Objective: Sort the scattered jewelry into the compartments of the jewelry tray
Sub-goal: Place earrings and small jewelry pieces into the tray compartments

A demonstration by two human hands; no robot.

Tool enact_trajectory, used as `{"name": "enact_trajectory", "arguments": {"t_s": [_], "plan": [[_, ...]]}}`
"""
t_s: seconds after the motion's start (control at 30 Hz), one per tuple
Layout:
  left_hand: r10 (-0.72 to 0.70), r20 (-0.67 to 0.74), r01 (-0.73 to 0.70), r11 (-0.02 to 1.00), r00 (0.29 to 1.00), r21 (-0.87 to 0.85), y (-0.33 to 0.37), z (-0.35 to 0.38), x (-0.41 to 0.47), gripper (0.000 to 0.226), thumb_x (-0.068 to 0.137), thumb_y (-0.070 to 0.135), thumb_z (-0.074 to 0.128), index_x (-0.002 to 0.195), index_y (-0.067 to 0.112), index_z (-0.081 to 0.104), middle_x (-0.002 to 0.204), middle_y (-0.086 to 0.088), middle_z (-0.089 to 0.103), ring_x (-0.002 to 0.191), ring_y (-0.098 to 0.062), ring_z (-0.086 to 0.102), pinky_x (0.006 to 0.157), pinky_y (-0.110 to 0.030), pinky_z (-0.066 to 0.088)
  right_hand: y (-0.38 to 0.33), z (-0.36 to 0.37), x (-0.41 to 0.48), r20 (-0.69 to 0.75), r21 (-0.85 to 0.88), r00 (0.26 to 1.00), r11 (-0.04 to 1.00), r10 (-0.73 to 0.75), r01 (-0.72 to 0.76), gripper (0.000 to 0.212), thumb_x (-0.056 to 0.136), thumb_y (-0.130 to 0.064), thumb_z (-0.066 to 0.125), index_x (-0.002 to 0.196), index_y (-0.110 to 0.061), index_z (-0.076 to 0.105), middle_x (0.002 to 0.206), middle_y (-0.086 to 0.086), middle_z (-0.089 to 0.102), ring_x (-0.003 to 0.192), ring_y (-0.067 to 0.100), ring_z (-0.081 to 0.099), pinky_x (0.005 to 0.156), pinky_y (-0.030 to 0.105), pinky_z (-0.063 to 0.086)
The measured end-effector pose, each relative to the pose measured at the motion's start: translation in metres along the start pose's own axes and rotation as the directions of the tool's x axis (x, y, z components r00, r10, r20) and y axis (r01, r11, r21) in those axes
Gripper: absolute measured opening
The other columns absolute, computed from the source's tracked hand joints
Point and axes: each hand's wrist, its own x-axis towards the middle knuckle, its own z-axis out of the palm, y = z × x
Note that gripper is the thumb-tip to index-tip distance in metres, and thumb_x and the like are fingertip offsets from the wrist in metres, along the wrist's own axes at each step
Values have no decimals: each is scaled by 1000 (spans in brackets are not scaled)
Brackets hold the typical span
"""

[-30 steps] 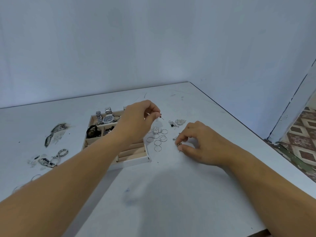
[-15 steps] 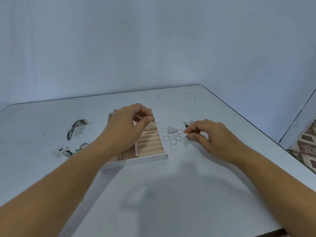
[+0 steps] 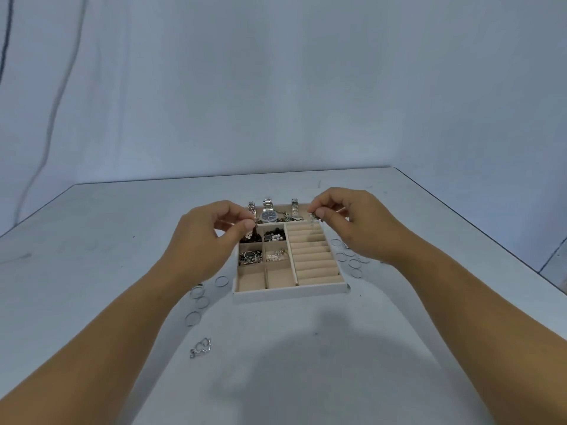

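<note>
In the head view, the left hand (image 3: 211,237) pinches a small dangling piece (image 3: 250,234) between thumb and forefinger over the jewelry tray's (image 3: 291,295) far-left compartments. The right hand (image 3: 352,223) pinches a second small piece (image 3: 313,218) above the ridged rows. This looks like the placing step. Next, each piece must be lowered into a fitting compartment and let go. Loose rings (image 3: 352,261) lie beside the tray.

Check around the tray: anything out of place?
Thin rings lie loose on the table on both sides of the tray, though its ring rolls look empty. A glittery piece lies apart, nearer and left. Nothing looks damaged.
</note>
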Motion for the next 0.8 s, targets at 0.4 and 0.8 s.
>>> {"name": "enact_trajectory", "arguments": {"t_s": [0.4,0.8], "plan": [[-40,49,50,976,998,-212,-9,31,-4,7,79,23,75,80,30,71,72,13,71,68,2,64,62,-13,47,15,43,6,-154,92,988,996,5,10,19,92,-13,57,95,-28,67,95,-6,69,85,3,59,80,17,47],[35,109,-63,960,993,272,-15,51,2,5,81,38,68,84,38,73,94,15,59,103,-13,45,91,-41,42,20,43,-2,-161,79,987,997,0,12,17,91,-15,59,93,-30,68,90,-9,68,85,9,61,81,32,52]]}}
